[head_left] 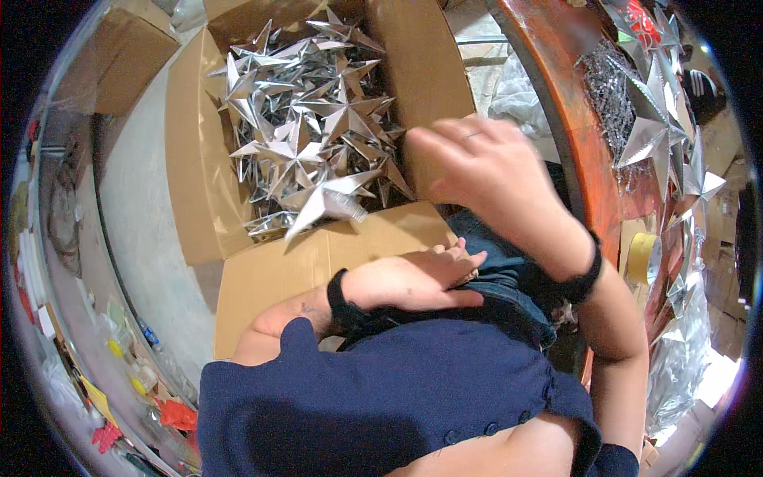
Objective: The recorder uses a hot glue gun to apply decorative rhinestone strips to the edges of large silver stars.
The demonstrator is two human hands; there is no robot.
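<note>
Before me, a large cardboard box (188,151) with its flaps folded out holds several shiny silver star ornaments (298,151) in a heap. One silver star (322,205) near the front flap is partly smeared, apart from both hands. My right hand (489,163) is raised over the box's right side, with a ring on one finger. Motion blurs its fingertips, so whether it is closed cannot be made out. Over my lap, by the box's front flap, my left hand (429,274) has its fingers stretched and apart, with nothing visible in it. Each wrist wears a dark band.
To the right runs an orange-red table edge (568,103). On it lie large silver stars (656,119), silver tinsel (606,87) and a yellow tape roll (643,257). Another cardboard box (131,60) stands far left. A dark cable (107,215) crosses the floor.
</note>
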